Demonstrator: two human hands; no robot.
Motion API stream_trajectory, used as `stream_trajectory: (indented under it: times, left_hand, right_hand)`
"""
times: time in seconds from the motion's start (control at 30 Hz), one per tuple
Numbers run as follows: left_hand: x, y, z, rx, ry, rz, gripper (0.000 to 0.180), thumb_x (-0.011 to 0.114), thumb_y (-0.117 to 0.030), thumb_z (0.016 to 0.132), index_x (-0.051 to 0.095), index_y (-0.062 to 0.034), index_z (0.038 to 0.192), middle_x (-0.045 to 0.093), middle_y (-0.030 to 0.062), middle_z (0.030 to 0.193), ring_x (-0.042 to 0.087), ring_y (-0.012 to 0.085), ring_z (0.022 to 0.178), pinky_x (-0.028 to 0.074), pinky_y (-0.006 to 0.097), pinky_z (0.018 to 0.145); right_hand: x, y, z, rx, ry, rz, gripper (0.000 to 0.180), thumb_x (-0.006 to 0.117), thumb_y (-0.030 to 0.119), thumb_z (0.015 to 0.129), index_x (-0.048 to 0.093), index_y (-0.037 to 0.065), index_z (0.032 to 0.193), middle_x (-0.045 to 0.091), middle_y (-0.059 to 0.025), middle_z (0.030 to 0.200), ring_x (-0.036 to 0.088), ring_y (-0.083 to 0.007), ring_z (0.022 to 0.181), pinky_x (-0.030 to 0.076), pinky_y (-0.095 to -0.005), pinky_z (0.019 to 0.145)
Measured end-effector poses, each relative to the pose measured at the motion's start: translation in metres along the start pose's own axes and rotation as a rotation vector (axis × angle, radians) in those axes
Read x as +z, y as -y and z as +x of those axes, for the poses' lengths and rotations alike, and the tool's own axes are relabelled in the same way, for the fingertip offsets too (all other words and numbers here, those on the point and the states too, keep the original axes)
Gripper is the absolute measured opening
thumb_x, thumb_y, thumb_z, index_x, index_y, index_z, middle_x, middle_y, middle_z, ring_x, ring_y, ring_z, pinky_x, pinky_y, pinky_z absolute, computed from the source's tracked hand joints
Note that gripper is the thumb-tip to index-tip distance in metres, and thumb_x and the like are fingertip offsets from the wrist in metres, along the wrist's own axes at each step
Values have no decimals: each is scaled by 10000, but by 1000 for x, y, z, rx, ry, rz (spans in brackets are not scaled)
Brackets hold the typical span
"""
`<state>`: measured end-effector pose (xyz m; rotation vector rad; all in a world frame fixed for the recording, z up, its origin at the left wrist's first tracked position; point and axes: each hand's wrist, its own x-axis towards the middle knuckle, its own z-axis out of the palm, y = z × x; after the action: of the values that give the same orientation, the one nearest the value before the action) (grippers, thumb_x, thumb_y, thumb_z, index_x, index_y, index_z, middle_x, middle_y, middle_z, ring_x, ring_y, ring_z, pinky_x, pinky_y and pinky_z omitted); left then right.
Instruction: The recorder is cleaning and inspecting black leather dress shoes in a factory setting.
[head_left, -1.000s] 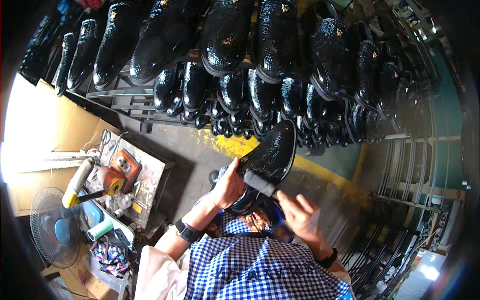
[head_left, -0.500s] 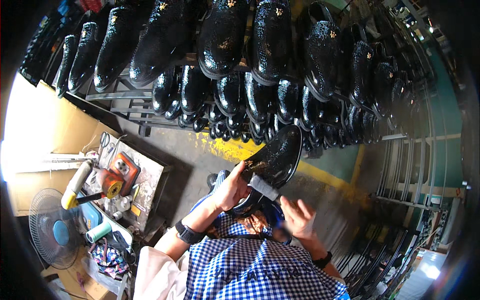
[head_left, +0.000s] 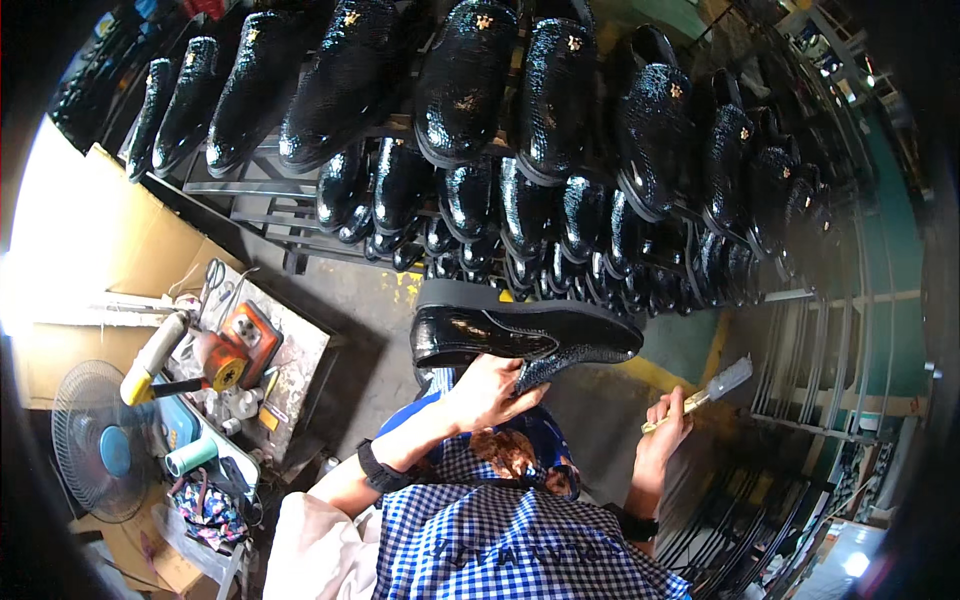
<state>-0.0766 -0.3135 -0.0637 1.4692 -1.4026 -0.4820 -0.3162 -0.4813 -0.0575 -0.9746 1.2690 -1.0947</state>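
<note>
The person's left hand is closed around a glossy black shoe, fingers tucked under its upper from below, and holds it sideways with the thick sole turned up and the toe pointing right. The shoe hangs in the air in front of the person's chest, above a grey floor with a yellow painted line, and its sole edge sits just below the lowest row of a metal rack. That rack fills the upper half of the view and carries many black shoes in tiers, toes pointing down and outward, so little room is left above the held shoe. The right hand is clenched on the handle of a small brush, whose pale bristle head points up and to the right, well apart from the shoe's toe; open floor lies between them. To the right stands an empty wire rack, its bars near the brush head. To the left, a small cluttered worktable holds an orange power tool, with an electric fan below it and a cardboard box behind. Between the worktable's edge and the left forearm, a strip of bare floor stays open.
</note>
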Motion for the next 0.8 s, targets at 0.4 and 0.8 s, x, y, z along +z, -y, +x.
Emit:
stream_trajectory:
  times: [0.4, 0.8]
  left_hand:
    - [22, -8, 18, 288, 87, -39, 115, 614, -110, 734, 564, -9, 755, 564, 99, 703, 576, 253, 679, 470, 332, 622]
    - [45, -38, 69, 78, 173, 64, 432, 590, -227, 789, 510, -15, 1157, 517, 107, 1198, 457, 268, 1098, 373, 368, 926]
  right_hand:
    - [-11, 12, 3, -213, 657, -644, 798, 829, 239, 556, 430, -22, 1195, 544, -86, 1062, 512, -167, 947, 407, -293, 813]
    - [-46, -23, -4, 222, 75, -23, 536, 679, 129, 684, 474, 32, 1170, 512, -25, 820, 354, -81, 394, 291, -213, 354]
